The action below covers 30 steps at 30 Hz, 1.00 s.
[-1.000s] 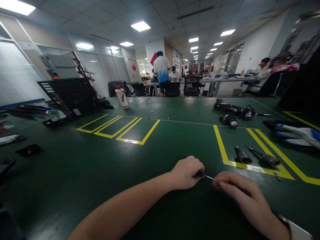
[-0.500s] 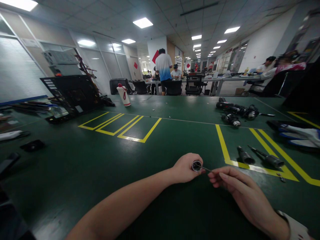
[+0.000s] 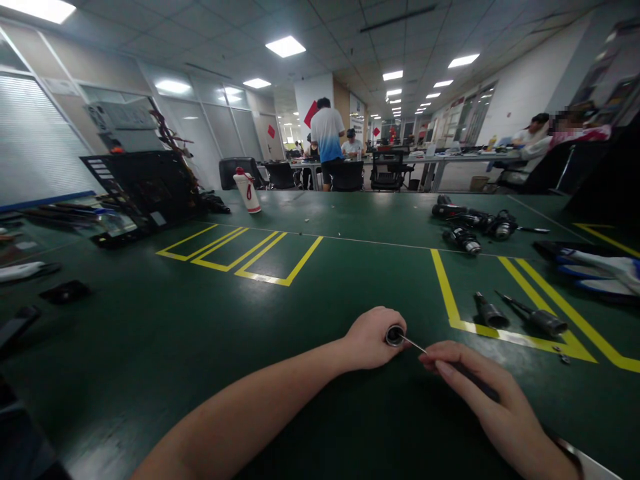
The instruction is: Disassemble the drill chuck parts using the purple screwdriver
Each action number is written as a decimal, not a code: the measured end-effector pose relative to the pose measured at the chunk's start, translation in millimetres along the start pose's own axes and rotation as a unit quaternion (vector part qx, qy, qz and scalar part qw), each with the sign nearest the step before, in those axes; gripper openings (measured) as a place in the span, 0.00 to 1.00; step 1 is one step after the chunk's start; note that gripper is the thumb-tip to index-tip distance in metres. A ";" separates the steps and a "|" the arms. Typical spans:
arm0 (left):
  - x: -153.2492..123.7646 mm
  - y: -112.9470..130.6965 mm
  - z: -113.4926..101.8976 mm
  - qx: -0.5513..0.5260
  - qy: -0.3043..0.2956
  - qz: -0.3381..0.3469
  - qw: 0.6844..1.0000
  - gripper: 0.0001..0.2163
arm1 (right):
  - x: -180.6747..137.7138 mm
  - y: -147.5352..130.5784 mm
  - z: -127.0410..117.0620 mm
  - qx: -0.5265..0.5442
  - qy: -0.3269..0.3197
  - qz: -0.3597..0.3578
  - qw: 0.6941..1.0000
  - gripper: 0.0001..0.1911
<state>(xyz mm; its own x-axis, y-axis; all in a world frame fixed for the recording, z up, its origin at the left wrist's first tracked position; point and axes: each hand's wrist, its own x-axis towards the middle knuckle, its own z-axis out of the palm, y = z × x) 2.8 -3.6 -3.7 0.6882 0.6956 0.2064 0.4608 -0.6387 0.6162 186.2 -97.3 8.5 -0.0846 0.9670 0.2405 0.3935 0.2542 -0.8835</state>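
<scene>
My left hand (image 3: 373, 337) is wrapped around a hollow metal cylinder (image 3: 395, 336), its round open end turned toward me and the rest hidden in the fingers. Between the thumb and fingers of my right hand (image 3: 480, 380) is a slim screwdriver (image 3: 414, 345), its dark handle lying along the palm. The thin shaft points left, and its tip reaches the cylinder's opening; how deep it goes is not visible. To the right lie a dark metal cup with a short stem (image 3: 493, 312) and a similar cup with a longer shaft (image 3: 547, 322). Small metal bits (image 3: 563, 357) rest near them.
Yellow tape lines (image 3: 453, 310) mark the green table (image 3: 210, 353). Black power-tool parts (image 3: 467, 223) sit at the back right, near blue-and-white items (image 3: 600, 270). A white bottle (image 3: 248, 191) stands behind, left of centre; dark equipment (image 3: 145, 190) is at left. People are in the background.
My right hand has shifted slightly down and right, and more of the screwdriver's shaft and handle shows. The cylinder has moved a little down in my left hand.
</scene>
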 end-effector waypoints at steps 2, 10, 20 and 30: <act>0.5 -2.0 0.9 -0.046 0.016 -0.010 0.999 0.07 | 0.5 1.0 0.3 0.012 -0.007 0.006 1.000 0.10; 4.7 -12.2 4.5 -0.297 0.138 -0.075 0.942 0.10 | -3.8 8.6 1.0 0.044 -0.020 -0.011 0.999 0.10; 2.8 -8.7 1.3 -0.266 0.120 -0.088 0.952 0.11 | 1.7 12.8 0.1 -0.017 0.050 -0.002 0.999 0.12; -4.5 23.6 -4.7 0.030 -0.092 0.036 0.995 0.26 | 14.8 12.6 9.4 -0.073 0.049 -0.024 0.996 0.14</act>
<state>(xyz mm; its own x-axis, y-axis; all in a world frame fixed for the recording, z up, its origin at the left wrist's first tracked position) 7.9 -20.2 13.5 0.8090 0.5791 0.1010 0.4364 -0.7068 0.5567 181.3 -79.6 -2.9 -0.0192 0.9451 0.3264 0.5209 0.2881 -0.8035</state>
